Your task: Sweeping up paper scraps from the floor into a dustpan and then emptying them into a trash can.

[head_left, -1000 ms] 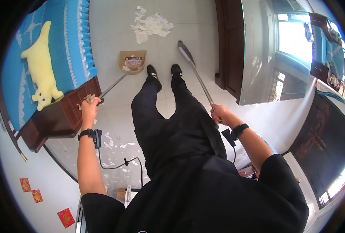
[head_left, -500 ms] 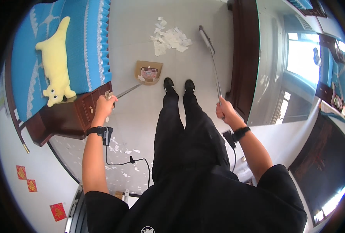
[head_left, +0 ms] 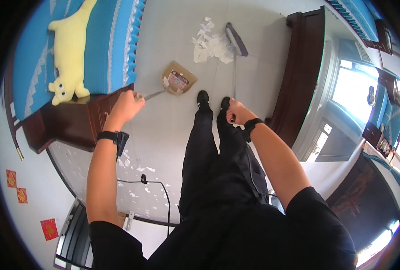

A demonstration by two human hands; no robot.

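My left hand (head_left: 127, 106) is closed around the handle of a tan dustpan (head_left: 186, 74), whose pan rests on the floor ahead of my feet with a few paper scraps in it. In my right hand (head_left: 239, 112) I grip the long thin handle of a broom (head_left: 237, 40). The broom's dark head lies on the floor at the right edge of a pile of torn white paper (head_left: 210, 47). That pile is spread just beyond the dustpan.
A bed with a blue cover (head_left: 98, 49) stands at the left, a yellow plush toy (head_left: 69, 54) on it beside a brown wooden cabinet (head_left: 89, 120). At the right is a dark wooden wardrobe (head_left: 299, 67) with a mirror. More scraps (head_left: 139, 191) lie behind me, near a black cable (head_left: 164, 189).
My right hand has moved left, and the broom head has swung left up to the paper pile. The dustpan stays on the floor, slightly turned.
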